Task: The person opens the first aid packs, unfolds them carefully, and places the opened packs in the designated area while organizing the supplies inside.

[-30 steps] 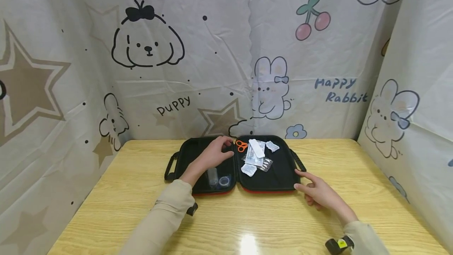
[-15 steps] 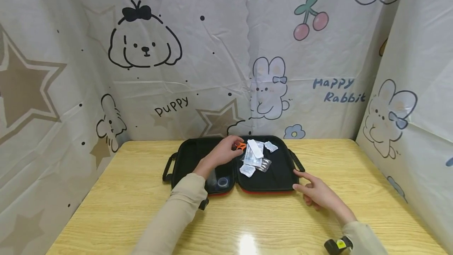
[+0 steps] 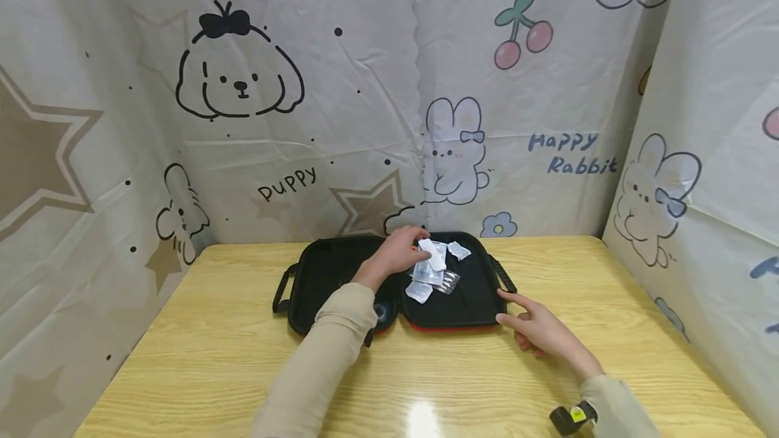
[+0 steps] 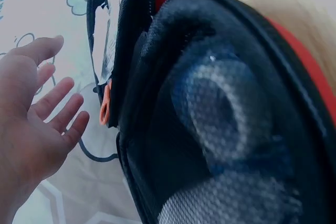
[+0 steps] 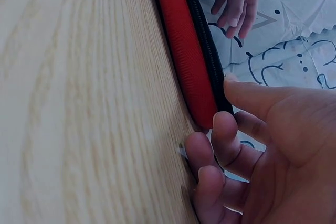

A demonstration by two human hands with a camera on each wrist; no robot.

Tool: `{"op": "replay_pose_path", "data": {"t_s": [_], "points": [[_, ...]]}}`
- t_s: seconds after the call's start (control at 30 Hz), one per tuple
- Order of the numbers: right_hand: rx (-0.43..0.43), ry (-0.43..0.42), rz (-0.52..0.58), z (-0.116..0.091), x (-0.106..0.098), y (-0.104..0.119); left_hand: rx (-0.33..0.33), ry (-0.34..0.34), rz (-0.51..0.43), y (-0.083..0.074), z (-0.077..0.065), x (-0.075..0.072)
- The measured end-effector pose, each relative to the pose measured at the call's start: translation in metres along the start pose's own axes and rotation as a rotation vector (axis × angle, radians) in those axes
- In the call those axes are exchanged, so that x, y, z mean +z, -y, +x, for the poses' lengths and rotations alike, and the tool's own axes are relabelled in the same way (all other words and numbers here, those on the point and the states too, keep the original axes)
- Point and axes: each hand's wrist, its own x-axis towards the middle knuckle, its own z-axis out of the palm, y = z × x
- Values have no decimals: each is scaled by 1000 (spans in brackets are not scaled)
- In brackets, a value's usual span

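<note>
A black-lined, red-backed zippered first-aid case [image 3: 475,299] lies spread open on the table. White packets [image 3: 420,291] and orange-handled scissors [image 4: 105,106] lie in its right half. My left hand [image 3: 398,252] is over the inner part of that half, fingertips beside the top packet, fingers loosely spread and holding nothing in the left wrist view. Part of the scissors is hidden behind it in the head view. At the case's front right corner, my right hand [image 3: 541,330] pinches the edge; its thumb [image 5: 244,90] lies on the rim, its other fingers curled along the red side.
The left half has a mesh pocket [image 4: 220,114] with a round roll inside, partly covered by the left forearm. Black carry handles [image 3: 281,289] stick out at both ends of the case. A printed cloth [image 3: 359,86] hangs behind the wooden table [image 3: 462,384].
My left hand has moved right, from the case's hinge past the scissors to the packets. My right hand stays at the corner. The whole head view has shifted slightly.
</note>
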Motion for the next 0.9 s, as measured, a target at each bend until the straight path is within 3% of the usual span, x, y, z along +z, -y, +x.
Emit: {"op": "replay_pose_path", "data": {"t_s": [0.2,0.37,0.57,0.9], "points": [[4,-1,0,0,1,-1,-19,29,87,2,9,7],[3,-4,-9,1,1,-1,-45,47,59,7,14,9],[2,2,-17,2,1,-2,-18,115,67,12,17,12],[-3,-2,-17,1,0,-3,-6,222,252,9,17,20]]}}
